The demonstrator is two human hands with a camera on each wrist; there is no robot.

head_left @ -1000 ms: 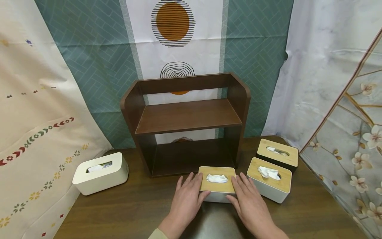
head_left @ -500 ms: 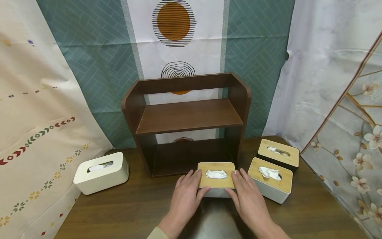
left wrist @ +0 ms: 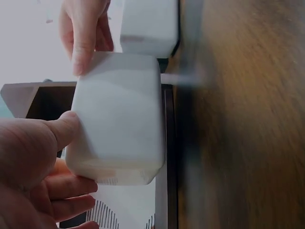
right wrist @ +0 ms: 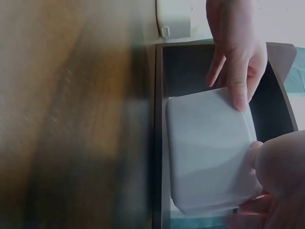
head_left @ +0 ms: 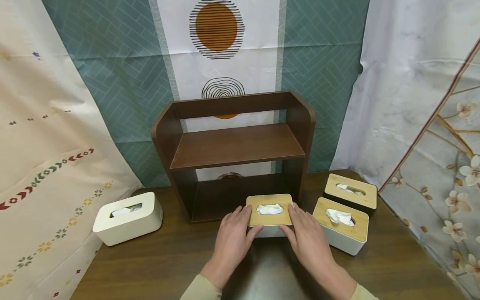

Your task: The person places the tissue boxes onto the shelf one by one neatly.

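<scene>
Between my two hands is a tissue box (head_left: 267,231) with a bamboo lid, white sides and tissue showing in its slot. It sits in front of the lower bay of a dark brown two-tier shelf (head_left: 240,146). My left hand (head_left: 234,235) grips its left side, thumb on the front edge, fingers along the side. My right hand (head_left: 305,233) grips the right side the same way. Both thumbs press the front face's upper edge in the left wrist view, where the white box (left wrist: 119,109) fills the middle. Whether its base touches the table cannot be told.
On the right, a second white tissue box (head_left: 339,239) with a bamboo lid stands close to my right hand. Behind it is a black one (head_left: 350,191). A cream tissue box (head_left: 127,225) stands at the left of the wooden table (head_left: 168,258). Patterned cloths hang around.
The tissue box between my hands has moved forward, toward the shelf, and slightly left. Both hands have gone with it, keeping their grip. The other boxes stay put.
</scene>
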